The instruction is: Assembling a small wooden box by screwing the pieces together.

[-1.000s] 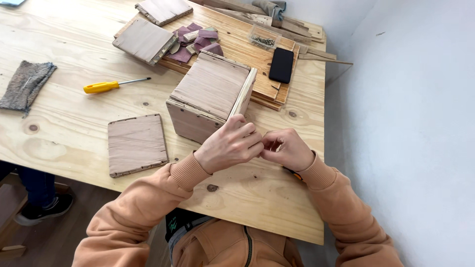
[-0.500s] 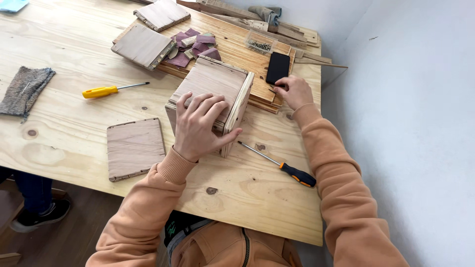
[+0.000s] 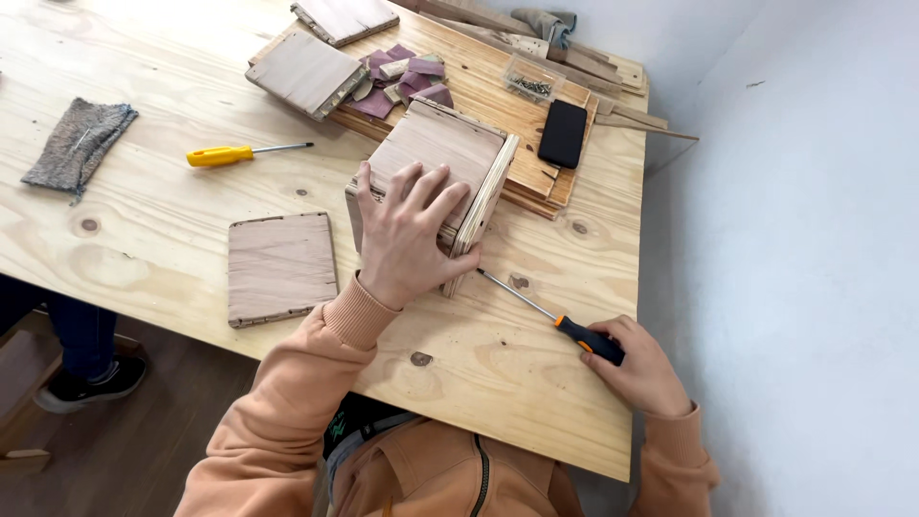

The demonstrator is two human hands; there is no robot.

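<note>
Two hands busy. Nearest, my right hand (image 3: pixel 643 369) is curled round the orange-and-black handle of the screwdriver (image 3: pixel 553 318), which lies flat on the table (image 3: pixel 191 249), tip toward the box. To do this well I'd lift it by the handle with a full grip, shaft in line with the screw, before loading it. Further out, my left hand (image 3: pixel 407 235) is spread flat, palm down, on top of the wooden box (image 3: pixel 436 182) at mid-table; I'd keep that pressure so it can't slide. Left of it: loose plywood panel (image 3: pixel 280 268), yellow screwdriver (image 3: pixel 241 153). Far right: black phone (image 3: pixel 563 134), small tray of screws (image 3: pixel 532 84).
</note>
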